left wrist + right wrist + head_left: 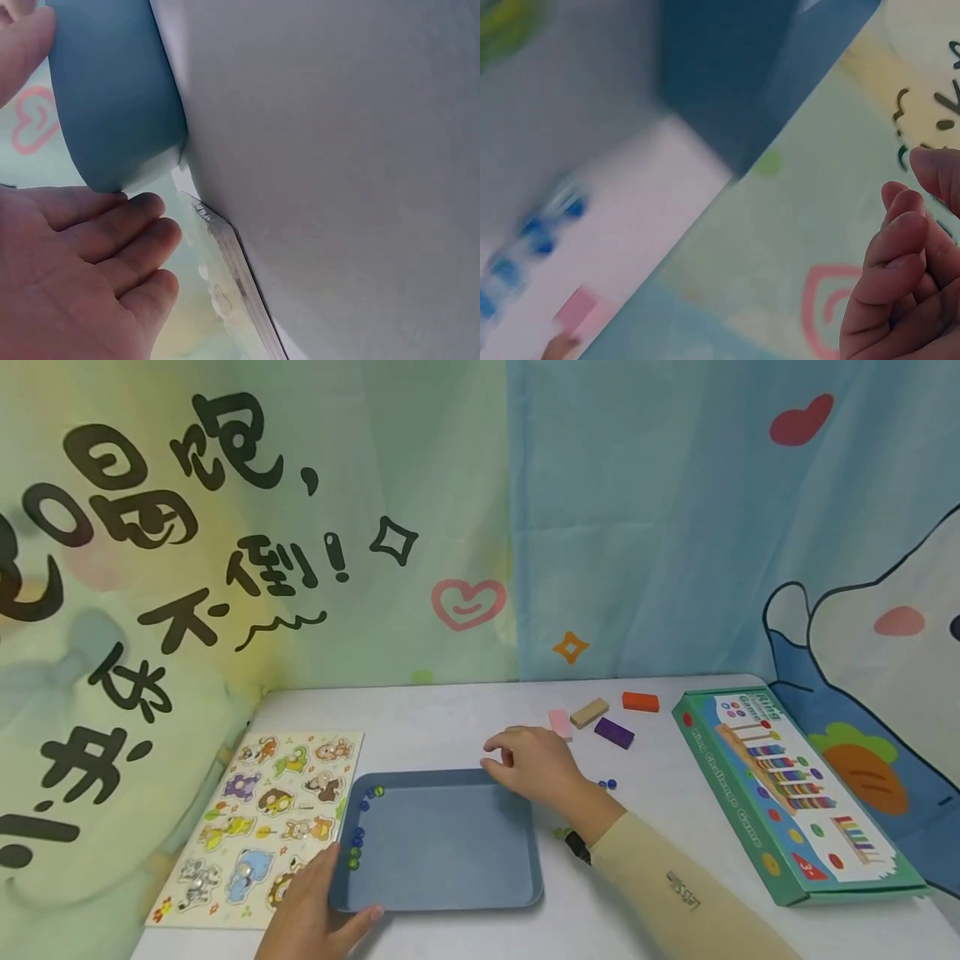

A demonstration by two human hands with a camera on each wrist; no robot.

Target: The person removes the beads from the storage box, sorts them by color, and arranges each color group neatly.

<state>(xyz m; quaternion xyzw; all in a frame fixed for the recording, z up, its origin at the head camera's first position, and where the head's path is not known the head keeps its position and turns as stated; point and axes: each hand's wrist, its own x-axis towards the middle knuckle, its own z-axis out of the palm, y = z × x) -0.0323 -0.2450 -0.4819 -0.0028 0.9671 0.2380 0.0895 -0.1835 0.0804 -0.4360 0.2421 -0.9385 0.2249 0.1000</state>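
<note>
A blue-grey tray (442,852) lies on the white table, with several small green and blue glossy beads (358,832) along its left side. My left hand (311,902) cups the tray's near left corner, thumb by the front edge. In the left wrist view its fingers (131,232) extend, fingertips right at the tray (120,97). Over the tray's far right corner hovers my right hand (536,764), fingers loosely bent, nothing visible between them. Blue beads (607,784) and green beads (561,832) lie right of the tray, partly behind my right wrist; the right wrist view shows blue beads (536,232) in a row.
An animal puzzle board (262,818) lies left of the tray. Pink (559,724), tan (589,712), purple (614,732) and orange (641,702) blocks are at the back right. A green game box (795,793) is on the right. A printed curtain (420,527) hangs behind the table.
</note>
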